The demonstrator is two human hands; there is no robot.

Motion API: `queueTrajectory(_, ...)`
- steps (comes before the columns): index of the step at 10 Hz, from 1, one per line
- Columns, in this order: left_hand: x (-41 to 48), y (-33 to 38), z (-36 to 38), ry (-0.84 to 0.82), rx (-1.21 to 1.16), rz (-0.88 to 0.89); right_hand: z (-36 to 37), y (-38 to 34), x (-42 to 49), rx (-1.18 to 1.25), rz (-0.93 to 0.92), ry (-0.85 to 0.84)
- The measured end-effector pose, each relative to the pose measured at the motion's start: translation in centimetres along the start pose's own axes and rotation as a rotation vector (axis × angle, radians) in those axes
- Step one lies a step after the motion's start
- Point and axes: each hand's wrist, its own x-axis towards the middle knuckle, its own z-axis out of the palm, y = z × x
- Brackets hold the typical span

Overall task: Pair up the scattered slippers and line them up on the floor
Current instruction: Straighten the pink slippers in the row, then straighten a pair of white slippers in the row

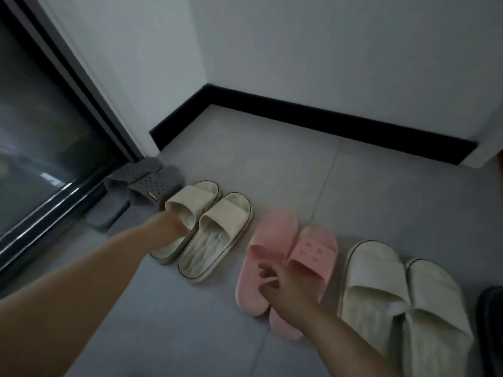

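Observation:
Four pairs of slippers lie in a row on the tiled floor. A grey pair lies piled at the far left by the glass door. Beside it sits a cream pair; my left hand reaches into the left cream slipper and its fingers are hidden under the strap. A pink pair is in the middle, the two slippers overlapping; my right hand rests over them with fingers spread at the straps. A larger off-white pair lies at the right.
A black-framed glass door stands at the left. White walls with black skirting close the corner behind the row. A dark object shows at the right edge. Grey floor tiles lie in front.

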Motion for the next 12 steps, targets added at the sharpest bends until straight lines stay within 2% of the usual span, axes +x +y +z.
queueTrajectory(1,3.6,-2.4,1.6,-0.031,-0.053,0.006,2.6,-1.7,2.1,0.019,0.054,0.026)
queueTrajectory(2,5.6,-3.1,2.8,0.007,-0.229,0.089,3.9,-3.7,4.2,-0.044,0.076,0.083)
queueTrajectory(3,6.3,-4.0,4.4,0.009,-0.205,0.134,4.8,-5.8,6.9,-0.038,0.092,0.125)
queueTrajectory(4,6.7,-4.7,5.3,0.037,-0.289,0.139,5.8,-7.0,9.3,-0.013,0.060,0.148)
queueTrajectory(5,7.4,-5.0,5.8,0.019,-0.312,0.165,7.0,-5.7,11.7,-0.055,0.066,0.242)
queueTrajectory(6,7.9,-4.8,6.0,-0.025,-0.296,0.199,8.2,-6.0,11.9,-0.076,0.137,0.260)
queueTrajectory(8,7.5,-5.0,5.1,-0.085,-0.310,0.244,8.3,-5.9,11.9,-0.063,0.154,0.278)
queueTrajectory(9,7.3,-6.8,2.2,-0.013,-0.506,0.215,8.4,-5.7,12.1,-0.066,0.112,0.307)
queueTrajectory(10,8.4,-10.3,-1.8,0.276,-0.584,0.152,8.8,-5.4,12.5,-0.074,0.099,0.320)
queueTrajectory(11,10.3,-11.9,-3.7,0.334,-0.562,0.122,9.4,-5.4,13.0,-0.088,0.128,0.343)
queueTrajectory(12,11.6,-10.8,-3.1,0.198,-0.430,0.159,9.6,-5.5,13.3,-0.130,0.141,0.372)
